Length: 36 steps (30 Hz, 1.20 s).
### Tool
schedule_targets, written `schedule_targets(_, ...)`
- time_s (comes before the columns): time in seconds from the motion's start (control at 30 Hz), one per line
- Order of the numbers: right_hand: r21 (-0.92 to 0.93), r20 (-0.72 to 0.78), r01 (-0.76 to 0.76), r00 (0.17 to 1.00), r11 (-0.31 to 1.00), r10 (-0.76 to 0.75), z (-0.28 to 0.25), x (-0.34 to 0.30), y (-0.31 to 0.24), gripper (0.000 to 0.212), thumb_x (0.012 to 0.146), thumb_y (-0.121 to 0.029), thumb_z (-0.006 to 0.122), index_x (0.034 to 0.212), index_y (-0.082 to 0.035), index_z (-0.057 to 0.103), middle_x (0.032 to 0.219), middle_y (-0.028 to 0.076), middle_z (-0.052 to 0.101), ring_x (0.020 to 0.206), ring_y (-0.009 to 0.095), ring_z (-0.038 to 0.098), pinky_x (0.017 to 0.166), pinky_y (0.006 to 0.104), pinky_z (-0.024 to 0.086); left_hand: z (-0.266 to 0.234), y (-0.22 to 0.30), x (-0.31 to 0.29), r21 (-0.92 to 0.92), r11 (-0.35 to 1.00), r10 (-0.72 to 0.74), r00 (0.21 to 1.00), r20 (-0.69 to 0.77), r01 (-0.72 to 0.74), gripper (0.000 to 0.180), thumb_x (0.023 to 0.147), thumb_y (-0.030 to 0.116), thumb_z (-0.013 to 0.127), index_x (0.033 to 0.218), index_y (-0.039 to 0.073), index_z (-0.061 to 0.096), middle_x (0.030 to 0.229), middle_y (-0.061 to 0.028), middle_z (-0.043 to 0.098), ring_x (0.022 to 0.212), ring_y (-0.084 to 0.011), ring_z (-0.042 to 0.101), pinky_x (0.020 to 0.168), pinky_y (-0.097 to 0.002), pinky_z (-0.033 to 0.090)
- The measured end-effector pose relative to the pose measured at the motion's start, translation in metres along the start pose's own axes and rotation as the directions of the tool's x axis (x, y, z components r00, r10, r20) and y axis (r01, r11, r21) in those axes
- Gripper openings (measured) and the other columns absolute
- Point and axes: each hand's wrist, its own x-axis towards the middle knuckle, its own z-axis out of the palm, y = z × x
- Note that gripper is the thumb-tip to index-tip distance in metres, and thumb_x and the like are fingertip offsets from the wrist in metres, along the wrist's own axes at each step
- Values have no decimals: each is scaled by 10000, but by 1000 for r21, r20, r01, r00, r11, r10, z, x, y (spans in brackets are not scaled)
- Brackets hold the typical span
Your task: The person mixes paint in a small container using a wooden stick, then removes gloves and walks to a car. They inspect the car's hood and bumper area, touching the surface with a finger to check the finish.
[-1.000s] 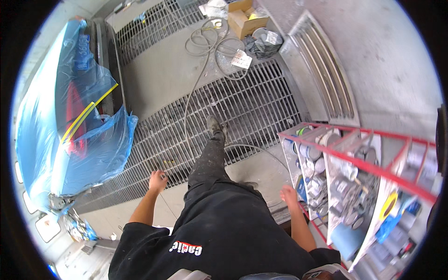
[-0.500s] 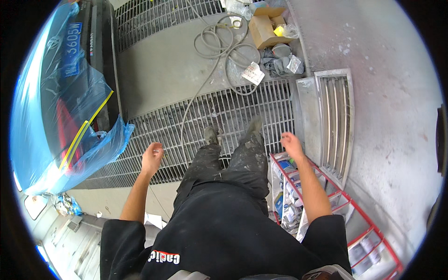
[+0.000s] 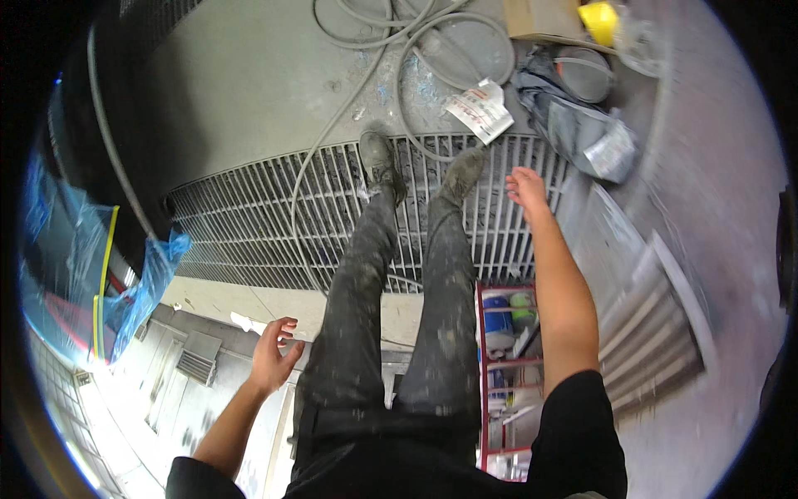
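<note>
My left hand (image 3: 274, 353) hangs free beside my left thigh, its fingers bent but apart, holding nothing. Forward on the other side, my right hand (image 3: 526, 188) is held over the floor grating (image 3: 249, 208), just right of my right shoe (image 3: 463, 172). Its fingers are loosely curled with nothing visible in them. Below my right forearm stands a red-framed rack (image 3: 480, 358) holding paint cans, among them a blue-and-white can (image 3: 499, 322). My forearm hides part of the rack. Neither hand touches any object.
A grey hose (image 3: 309, 170) lies coiled across floor and grating. A printed paper (image 3: 482, 111), a grey plastic bag (image 3: 573, 129) and a cardboard box (image 3: 544, 18) lie ahead. Blue film (image 3: 150, 287) covers the vehicle at left. A slatted panel (image 3: 657, 333) leans at right.
The view has shifted, bringing the hose, paper and bag closer, with the box partly cut off above. My right hand is farther forward; my left hand sits lower in the picture.
</note>
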Motion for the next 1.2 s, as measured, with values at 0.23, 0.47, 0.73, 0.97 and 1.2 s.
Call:
schedule_targets(0.23, -30, -190, 10, 982, 999, -15, 18, 184, -20, 441, 815, -318, 673, 1168, -105, 517, 1085, 68, 566, 922, 183, 519, 711, 336, 433, 21, 122, 169, -74, 991, 108, 994, -29, -110, 379, 842, 108, 608, 1199, 53, 493, 1143, -77, 542, 1027, -181, 529, 890, -317, 431)
schedule_targets(0.47, -563, 160, 574, 782, 595, -603, 67, 69, -38, 215, 874, -173, 587, 987, 7, 550, 853, 212, 645, 789, 321, 649, 672, 424, 485, 55, 235, 246, 363, 764, 585, 810, -43, -533, 476, 764, 89, 662, 1210, 65, 496, 1173, -134, 511, 1134, -305, 478, 965, -410, 388)
schedule_targets(0.73, -308, 415, 602, 782, 737, -465, -1, -111, -123, 217, 899, -186, 586, 966, 20, 605, 759, 154, 622, 654, 195, 582, 609, 316, 449, 71, 337, 244, 353, 434, 680, 558, 476, -829, 249, 856, 277, 606, 922, 44, 666, 863, -121, 667, 900, -293, 611, 934, -438, 385)
schedule_targets(0.97, 151, -286, 565, 810, 811, -512, -86, -109, -116, 214, 953, -181, 524, 976, 4, 627, 829, 25, 638, 717, 74, 556, 641, 225, 461, 4, 311, 265, 265, 828, 525, 849, -56, -494, 355, 921, 341, 542, 1044, 24, 642, 905, -151, 669, 819, -223, 656, 728, -368, 507)
schedule_targets(1.2, 103, -136, 643, 765, 759, -630, -82, -196, -150, 289, 961, -118, 485, 1212, 20, 527, 948, 40, 627, 785, 82, 568, 709, 227, 468, -3, 359, 213, 864, 333, 861, 496, -116, -377, 716, 835, 483, 620, 1357, 60, 374, 1316, -172, 484, 987, -254, 614, 879, -387, 488)
